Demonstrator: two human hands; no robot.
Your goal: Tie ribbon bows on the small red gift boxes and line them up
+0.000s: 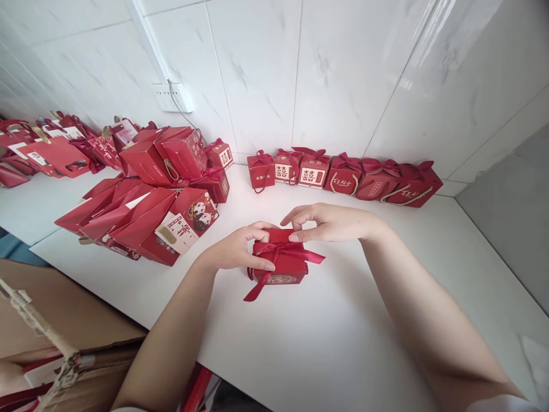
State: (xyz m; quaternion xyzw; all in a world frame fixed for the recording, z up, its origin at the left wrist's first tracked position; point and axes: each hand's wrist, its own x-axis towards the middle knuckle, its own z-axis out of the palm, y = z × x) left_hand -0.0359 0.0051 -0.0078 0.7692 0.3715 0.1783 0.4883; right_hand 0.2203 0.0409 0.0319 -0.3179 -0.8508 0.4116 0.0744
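Note:
A red gift box (286,269) with a gold emblem on its front stands on the white table before me. Dark red satin ribbon (278,250) crosses its top in a bow, one tail hanging down the front left and one sticking out right. My left hand (240,246) is closed at the box's left side, its thumb on the ribbon near the knot. Above the right end of the lid, my right hand (328,222) has its thumb touching the top edge and its fingers curled; what lies between them is hidden.
Several ribbon-tied red boxes (315,170) line the wall. To the left, red gift bags (143,226) lie piled on the table (343,343), with more boxes behind. An open cardboard box (103,372) stands by the table's front left edge. A cable runs from the wall socket (171,97).

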